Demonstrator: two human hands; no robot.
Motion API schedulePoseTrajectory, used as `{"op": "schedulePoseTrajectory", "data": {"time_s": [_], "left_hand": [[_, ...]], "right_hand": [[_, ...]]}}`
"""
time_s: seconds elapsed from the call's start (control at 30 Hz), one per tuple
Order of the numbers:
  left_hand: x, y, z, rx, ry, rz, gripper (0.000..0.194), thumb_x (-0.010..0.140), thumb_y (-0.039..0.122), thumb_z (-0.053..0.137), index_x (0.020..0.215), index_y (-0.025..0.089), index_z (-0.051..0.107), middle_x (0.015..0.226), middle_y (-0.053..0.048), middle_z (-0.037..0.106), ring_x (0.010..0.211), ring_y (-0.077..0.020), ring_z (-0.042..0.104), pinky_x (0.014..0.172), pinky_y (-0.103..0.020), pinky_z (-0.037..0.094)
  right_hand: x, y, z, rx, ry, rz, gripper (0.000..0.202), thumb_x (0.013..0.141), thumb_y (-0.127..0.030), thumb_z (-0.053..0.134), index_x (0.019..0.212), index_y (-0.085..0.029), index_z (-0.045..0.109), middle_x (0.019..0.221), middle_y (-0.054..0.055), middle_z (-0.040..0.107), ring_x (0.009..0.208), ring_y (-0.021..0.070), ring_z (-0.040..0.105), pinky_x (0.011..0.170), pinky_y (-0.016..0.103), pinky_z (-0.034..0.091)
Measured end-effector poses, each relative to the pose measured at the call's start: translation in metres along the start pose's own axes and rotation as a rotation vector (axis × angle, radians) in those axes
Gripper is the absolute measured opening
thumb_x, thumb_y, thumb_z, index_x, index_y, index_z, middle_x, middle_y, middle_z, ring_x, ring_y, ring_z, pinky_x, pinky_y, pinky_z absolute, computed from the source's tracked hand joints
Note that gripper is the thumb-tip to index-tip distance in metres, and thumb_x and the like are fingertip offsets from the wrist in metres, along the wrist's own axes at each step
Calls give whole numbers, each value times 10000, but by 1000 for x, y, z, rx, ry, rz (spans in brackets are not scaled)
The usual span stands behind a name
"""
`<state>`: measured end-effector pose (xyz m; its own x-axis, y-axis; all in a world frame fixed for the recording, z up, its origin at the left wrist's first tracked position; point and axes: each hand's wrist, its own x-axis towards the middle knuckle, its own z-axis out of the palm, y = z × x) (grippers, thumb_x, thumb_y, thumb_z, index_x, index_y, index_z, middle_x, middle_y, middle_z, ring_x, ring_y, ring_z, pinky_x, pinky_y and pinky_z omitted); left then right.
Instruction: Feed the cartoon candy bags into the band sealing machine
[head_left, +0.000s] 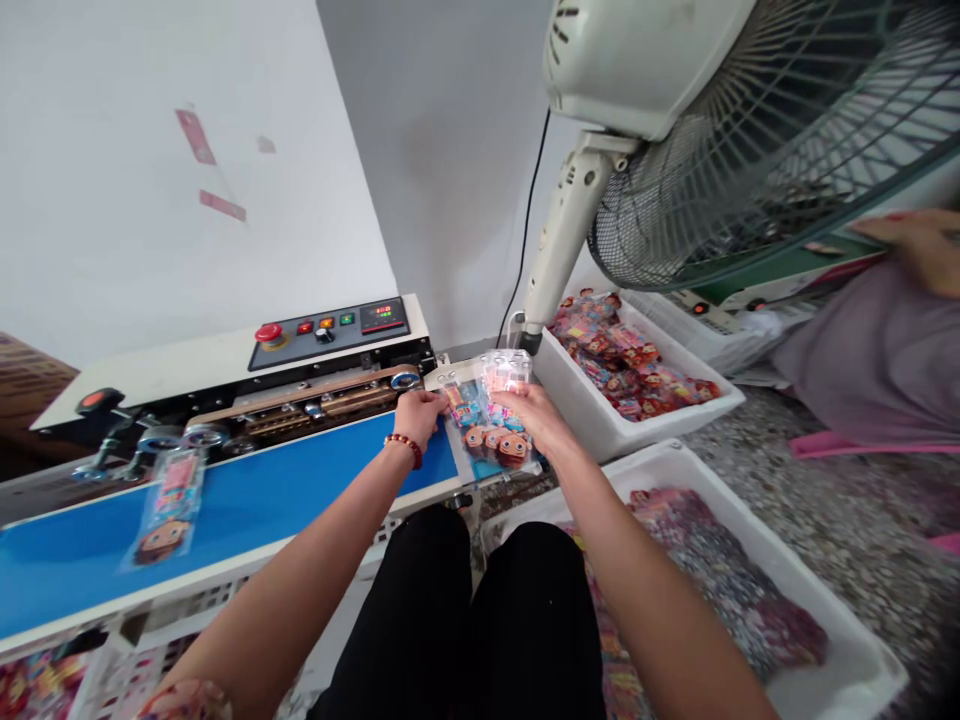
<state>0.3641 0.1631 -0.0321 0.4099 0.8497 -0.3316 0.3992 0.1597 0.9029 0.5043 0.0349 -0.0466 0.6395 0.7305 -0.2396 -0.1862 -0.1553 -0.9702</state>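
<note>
At the right end of the blue conveyor belt, my left hand is closed in a pinch on the upper edge of a clear plastic packet. A small stack of similar packets is held in my right hand, just to the right. These packets show pink and blue print and brown cartoon faces. Another packet lies on the belt at the left, its top edge under the rollers of the band sealing machine.
A red stop button sits on the machine's panel. To the right stand a white bin of packets and a nearer white bin with more. A large fan overhangs at upper right. Another person's arm shows at far right.
</note>
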Motion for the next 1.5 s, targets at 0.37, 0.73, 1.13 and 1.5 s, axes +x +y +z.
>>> {"op": "schedulePoseTrajectory", "data": {"time_s": [0.37, 0.73, 1.13, 1.5], "left_hand": [[-4, -28, -91, 471, 289, 104, 292, 772, 419, 691, 922, 169, 689, 870, -85, 721, 639, -207, 636, 589, -315, 489], [-33, -4, 5, 97, -163, 212, 265, 867, 418, 589, 876, 173, 690, 806, -30, 733, 412, -91, 506, 438, -233, 375], [12, 4, -11, 108, -22, 20, 233, 689, 327, 740, 586, 176, 596, 425, 40, 459, 363, -81, 349, 397, -227, 247], [-14, -33, -95, 516, 336, 157, 374, 780, 407, 674, 1064, 165, 667, 965, -106, 728, 650, -212, 657, 569, -307, 479]], "right_hand": [[-5, -6, 2, 39, 4, -1, 288, 601, -402, 768, 751, -164, 710, 671, 13, 686, 608, 147, 587, 603, 275, 433], [-2, 0, -3, -12, -7, 8, 358, 613, -460, 807, 836, -186, 749, 814, 50, 763, 746, 206, 683, 706, 299, 507], [-2, -4, 1, 3, 32, 10, 256, 602, -420, 758, 698, -192, 692, 614, 0, 674, 572, 163, 596, 580, 275, 441], [-1, -2, 2, 28, -47, -4, 338, 589, -387, 794, 839, -163, 754, 767, 54, 750, 686, 188, 659, 671, 303, 500]]}}
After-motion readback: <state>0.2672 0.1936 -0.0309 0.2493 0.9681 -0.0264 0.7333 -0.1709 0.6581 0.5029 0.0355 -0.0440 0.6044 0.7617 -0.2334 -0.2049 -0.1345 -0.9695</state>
